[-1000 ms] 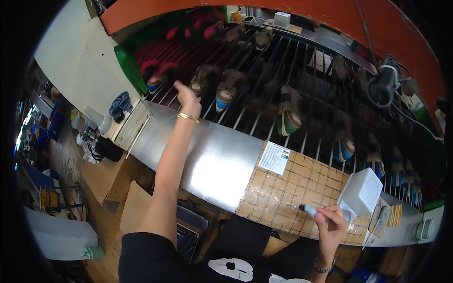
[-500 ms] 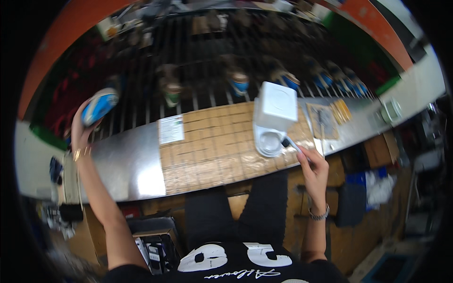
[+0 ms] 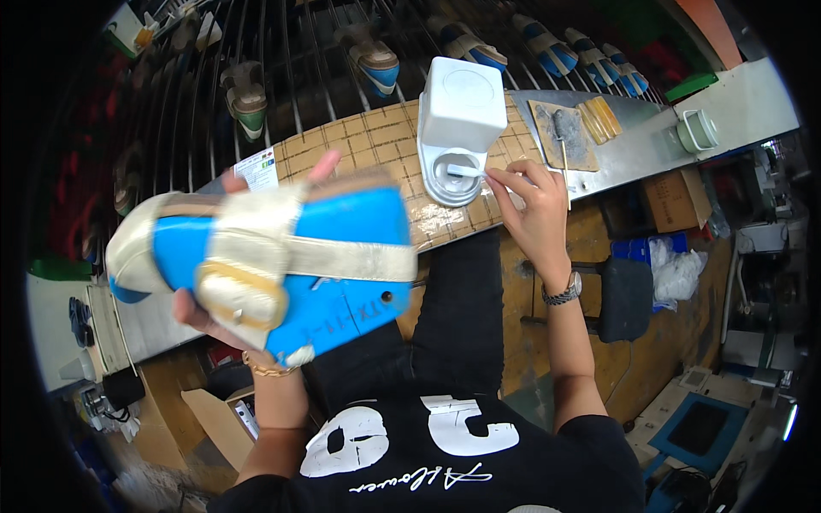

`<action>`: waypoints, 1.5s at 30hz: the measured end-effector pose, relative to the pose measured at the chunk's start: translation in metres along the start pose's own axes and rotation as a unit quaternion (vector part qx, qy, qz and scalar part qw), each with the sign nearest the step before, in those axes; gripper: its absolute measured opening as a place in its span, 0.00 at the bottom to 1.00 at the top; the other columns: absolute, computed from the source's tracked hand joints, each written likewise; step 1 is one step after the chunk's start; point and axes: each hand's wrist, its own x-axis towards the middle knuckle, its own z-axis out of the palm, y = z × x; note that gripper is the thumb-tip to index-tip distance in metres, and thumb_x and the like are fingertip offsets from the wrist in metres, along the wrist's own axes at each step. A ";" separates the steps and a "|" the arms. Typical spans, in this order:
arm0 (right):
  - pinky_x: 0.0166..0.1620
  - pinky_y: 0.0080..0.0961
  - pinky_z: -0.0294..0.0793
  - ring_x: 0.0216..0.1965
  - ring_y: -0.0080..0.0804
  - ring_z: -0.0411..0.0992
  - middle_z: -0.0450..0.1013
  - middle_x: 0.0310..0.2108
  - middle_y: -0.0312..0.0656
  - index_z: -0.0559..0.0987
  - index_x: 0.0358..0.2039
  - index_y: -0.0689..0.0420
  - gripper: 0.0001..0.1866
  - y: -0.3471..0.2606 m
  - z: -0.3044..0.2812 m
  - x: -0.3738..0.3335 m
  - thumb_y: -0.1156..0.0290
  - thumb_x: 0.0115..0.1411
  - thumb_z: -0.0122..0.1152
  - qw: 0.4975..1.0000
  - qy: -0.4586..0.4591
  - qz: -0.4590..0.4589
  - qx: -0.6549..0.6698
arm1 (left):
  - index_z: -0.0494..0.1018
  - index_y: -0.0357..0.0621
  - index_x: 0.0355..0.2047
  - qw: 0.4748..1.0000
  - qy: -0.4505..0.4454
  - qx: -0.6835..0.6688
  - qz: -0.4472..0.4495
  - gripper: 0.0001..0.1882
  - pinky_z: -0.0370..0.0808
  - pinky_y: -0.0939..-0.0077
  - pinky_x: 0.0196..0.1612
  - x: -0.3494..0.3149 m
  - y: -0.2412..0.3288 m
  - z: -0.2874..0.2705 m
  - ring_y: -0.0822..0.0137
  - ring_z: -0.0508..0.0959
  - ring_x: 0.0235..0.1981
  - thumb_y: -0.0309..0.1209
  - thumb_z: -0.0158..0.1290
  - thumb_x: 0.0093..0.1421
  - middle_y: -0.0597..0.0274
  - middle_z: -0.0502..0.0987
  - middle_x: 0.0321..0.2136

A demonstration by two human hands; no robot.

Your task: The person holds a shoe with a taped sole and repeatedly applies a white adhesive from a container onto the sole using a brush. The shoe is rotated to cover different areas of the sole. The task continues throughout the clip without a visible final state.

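Observation:
My left hand [image 3: 200, 313] grips a shoe upper on a blue last [image 3: 346, 224], raised close above the near left of the bench. The upper has cream and brown pieces and a pale strap across the last; part of my palm is hidden behind it. Between the thumb and fingertips of my right hand [image 3: 537, 209] is a small pale-handled brush [image 3: 467, 171]. Its tip is down in the round cup of a white dispenser [image 3: 467, 92], so its bristles cannot be made out.
The dispenser stands on a brown gridded mat [image 3: 333, 141] beside a printed sheet [image 3: 258, 169]. Farther right are a stained board [image 3: 575, 154] with a dark brush, yellowish blocks [image 3: 600, 120] and a pale green cup [image 3: 698, 131]. Behind, a rod rack [image 3: 295, 85] carries several shoes on lasts.
My left hand has brought the shoe on its last from the far left rack in close, tilting it sideways. My right hand has moved the brush into the dispenser's cup. The view has shifted.

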 end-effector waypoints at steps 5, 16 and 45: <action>0.29 0.25 0.59 0.24 0.26 0.65 0.74 0.24 0.36 0.87 0.36 0.56 0.06 -0.001 -0.003 -0.006 0.71 0.60 0.67 0.992 -0.020 0.083 0.091 | 0.35 0.29 0.72 0.985 -0.016 0.170 0.036 0.78 0.58 0.46 0.70 0.003 -0.003 0.022 0.41 0.61 0.68 0.51 0.74 0.33 0.32 0.55 0.67; 0.36 0.19 0.67 0.32 0.19 0.70 0.77 0.28 0.36 0.87 0.40 0.57 0.08 0.012 -0.023 0.007 0.70 0.62 0.68 0.943 -0.117 0.199 0.241 | 0.50 0.35 0.71 0.683 0.150 0.712 0.067 0.56 0.64 0.62 0.66 -0.042 -0.048 -0.003 0.54 0.67 0.64 0.34 0.72 0.49 0.45 0.66 0.63; 0.38 0.21 0.68 0.36 0.30 0.71 0.73 0.34 0.43 0.87 0.35 0.61 0.16 -0.074 -0.093 0.045 0.86 0.43 0.72 0.961 0.053 -0.161 0.218 | 0.68 0.20 0.57 0.520 -0.160 0.779 0.310 0.23 0.82 0.67 0.45 -0.037 -0.051 -0.007 0.42 0.81 0.49 0.19 0.54 0.62 0.19 0.70 0.52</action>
